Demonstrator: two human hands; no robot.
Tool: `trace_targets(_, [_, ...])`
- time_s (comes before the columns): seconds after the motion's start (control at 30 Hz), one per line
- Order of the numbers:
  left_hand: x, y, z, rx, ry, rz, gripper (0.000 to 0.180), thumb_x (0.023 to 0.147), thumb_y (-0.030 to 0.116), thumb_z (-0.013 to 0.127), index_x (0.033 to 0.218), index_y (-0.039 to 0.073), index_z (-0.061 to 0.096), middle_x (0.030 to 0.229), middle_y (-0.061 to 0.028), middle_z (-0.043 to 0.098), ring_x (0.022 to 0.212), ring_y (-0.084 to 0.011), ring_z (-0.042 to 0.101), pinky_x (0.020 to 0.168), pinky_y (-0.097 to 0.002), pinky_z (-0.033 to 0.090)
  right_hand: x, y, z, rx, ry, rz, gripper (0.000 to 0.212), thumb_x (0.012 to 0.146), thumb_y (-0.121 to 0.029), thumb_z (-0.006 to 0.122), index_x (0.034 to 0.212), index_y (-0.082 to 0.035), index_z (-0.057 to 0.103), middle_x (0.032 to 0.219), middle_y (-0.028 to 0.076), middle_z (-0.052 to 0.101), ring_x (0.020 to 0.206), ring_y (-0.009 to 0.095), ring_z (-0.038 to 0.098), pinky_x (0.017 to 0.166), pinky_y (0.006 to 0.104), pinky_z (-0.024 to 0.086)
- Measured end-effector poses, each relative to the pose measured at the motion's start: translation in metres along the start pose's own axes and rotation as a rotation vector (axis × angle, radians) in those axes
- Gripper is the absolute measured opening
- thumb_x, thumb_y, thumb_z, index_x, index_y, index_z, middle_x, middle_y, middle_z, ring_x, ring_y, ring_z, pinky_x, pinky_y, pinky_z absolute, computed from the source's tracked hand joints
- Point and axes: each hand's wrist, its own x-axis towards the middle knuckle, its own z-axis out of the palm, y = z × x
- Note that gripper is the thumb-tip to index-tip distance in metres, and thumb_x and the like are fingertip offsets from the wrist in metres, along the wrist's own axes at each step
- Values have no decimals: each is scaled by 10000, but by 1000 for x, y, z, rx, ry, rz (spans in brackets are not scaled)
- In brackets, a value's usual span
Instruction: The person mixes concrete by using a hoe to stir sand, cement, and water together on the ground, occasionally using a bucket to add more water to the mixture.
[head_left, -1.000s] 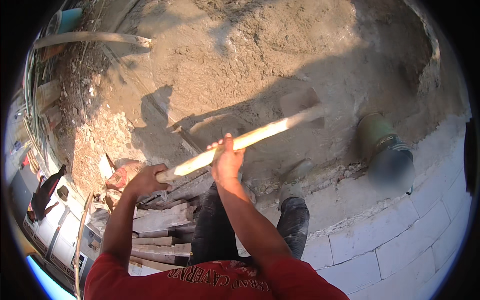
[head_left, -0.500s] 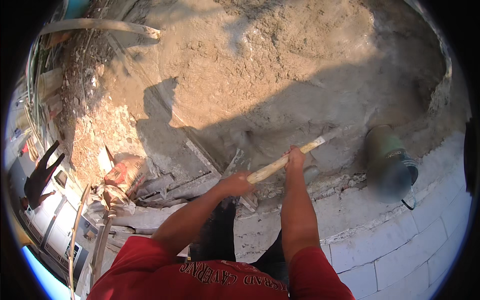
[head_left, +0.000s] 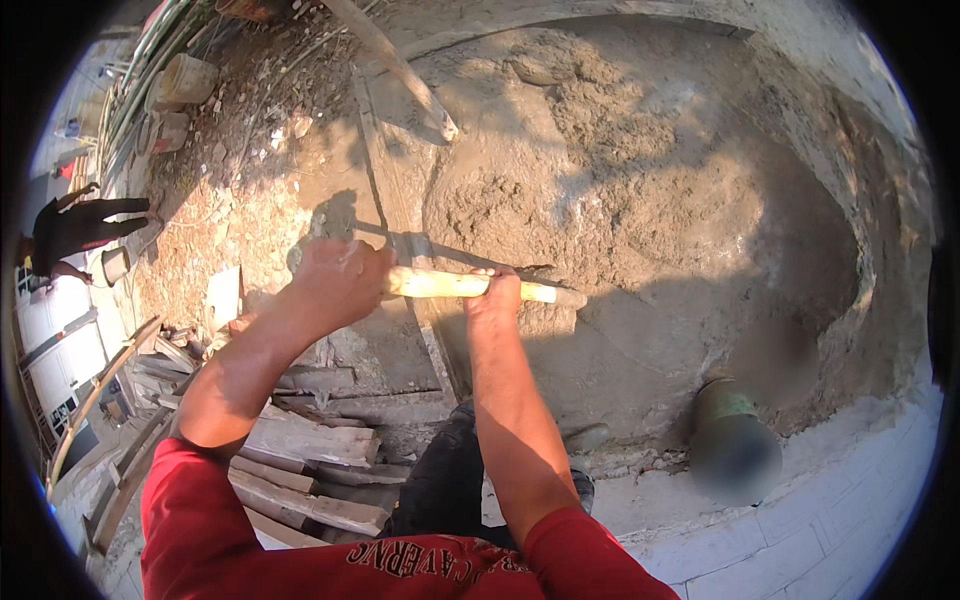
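Both my hands are wrapped round the pale wooden handle of a hoe, which lies nearly level across the view. My left hand holds it at the left end, and my right hand grips nearer the head. The flat head is coated in grey mud and hard to make out against the mix below. Beneath and beyond it spreads a wide bed of wet grey mortar, lumpy at the far side and smoother in the near shade.
A dark bucket stands at the near right, beside pale blockwork. Loose planks lie by my legs on the left. A wooden pole reaches in from the top. Another person stands far left near a small bucket.
My hands and the hoe have swung left and farther out, and the handle has turned from slanting to nearly level. My view has shifted, showing more planks on the left.
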Motion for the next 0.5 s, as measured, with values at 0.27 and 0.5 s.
trace_targets(0.27, [-13, -149, -102, -190, -119, -292, 190, 700, 116, 741, 877, 74, 690, 825, -174, 699, 832, -366, 680, 730, -468, 518, -104, 117, 138, 43, -306, 11, 151, 1031, -141, 445, 915, -46, 456, 752, 76, 500, 640, 218, 524, 675, 410, 547])
trace_targets(0.5, [-41, 30, 92, -731, -485, -211, 385, 772, 324, 774, 1086, 133, 659, 1014, -153, 721, 971, -359, 675, 881, -460, 514, -46, -50, -53, -458, 61, -372, 108, 980, -46, 480, 874, -28, 465, 761, 86, 484, 642, 222, 511, 614, 423, 524])
